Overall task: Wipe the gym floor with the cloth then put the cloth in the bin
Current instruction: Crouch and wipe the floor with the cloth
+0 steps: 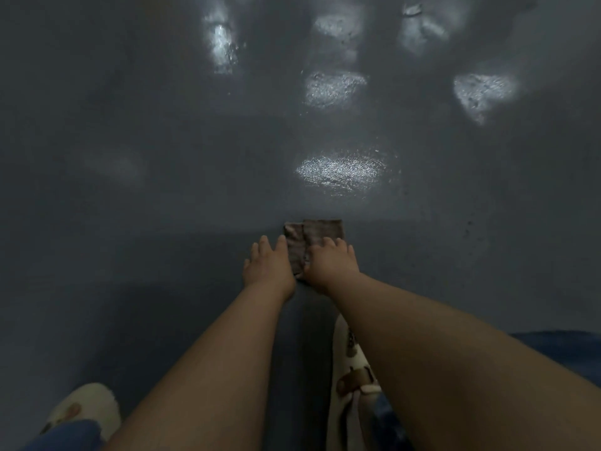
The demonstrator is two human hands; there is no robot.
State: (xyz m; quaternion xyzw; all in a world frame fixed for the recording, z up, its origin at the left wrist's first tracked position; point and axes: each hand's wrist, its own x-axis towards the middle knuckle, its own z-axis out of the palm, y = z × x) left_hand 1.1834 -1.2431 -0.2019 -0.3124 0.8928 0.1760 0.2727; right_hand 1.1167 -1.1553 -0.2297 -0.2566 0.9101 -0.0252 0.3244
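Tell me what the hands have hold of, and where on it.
Both press the brown cloth to the floor: left hand on its left edge, right hand over its near half.

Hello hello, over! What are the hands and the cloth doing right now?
Left hand flat, touching cloth's left edge. Right hand pressing cloth on the grey floor. Bin not in sight. Nothing blocking ahead, only shiny patches.

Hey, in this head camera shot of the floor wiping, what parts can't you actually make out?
- Bin: nowhere in the head view.
- Cloth: its near part hidden under the left hand and right hand.
- Right hand's fingertips: curled out of sight on the cloth.
- Floor: dim, with glare patches; wet or dirty cannot be told.
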